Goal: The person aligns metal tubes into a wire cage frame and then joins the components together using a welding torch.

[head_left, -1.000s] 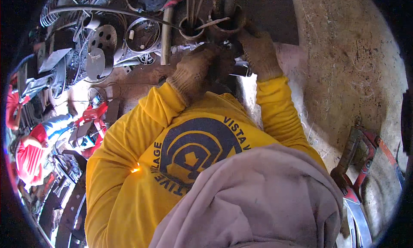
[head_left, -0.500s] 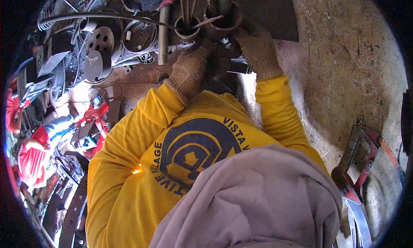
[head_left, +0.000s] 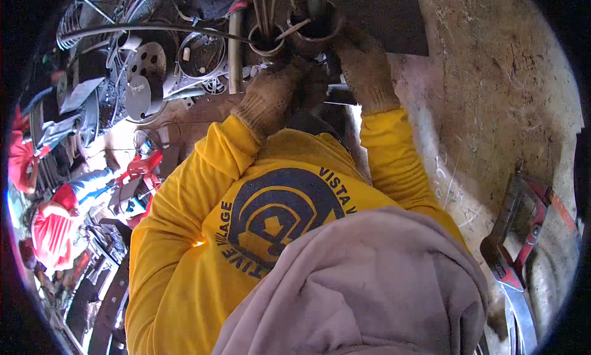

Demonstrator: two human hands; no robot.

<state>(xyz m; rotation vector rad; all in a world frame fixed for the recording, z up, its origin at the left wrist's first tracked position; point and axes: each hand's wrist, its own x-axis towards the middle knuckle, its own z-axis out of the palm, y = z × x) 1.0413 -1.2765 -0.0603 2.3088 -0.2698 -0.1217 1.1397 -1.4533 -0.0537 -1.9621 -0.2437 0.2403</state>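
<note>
Both my hands wear brown knit gloves and are close together at the top of the view, beyond my chest. My left hand (head_left: 271, 93) is curled inward just below a small can of rods (head_left: 269, 52). What its fingers close on is lost in shadow. My right hand (head_left: 365, 69) reaches up beside a wider dark can (head_left: 321, 44) holding thick rods; its fingers look bent, their tips hidden in the dark. A pale strip of metal (head_left: 340, 96) shows between my wrists.
Left of my hands lie a perforated metal disc (head_left: 148, 63), a round tin (head_left: 200, 55), a metal tube (head_left: 236, 53) and a long curved rod (head_left: 154, 26). A red-handled tool (head_left: 528, 238) lies at the right on a stained surface (head_left: 492, 84). A person in red (head_left: 54, 229) is at far left.
The view has shifted slightly. Both hands stay beside the cans, with only small movement. The person in red has moved a little.
</note>
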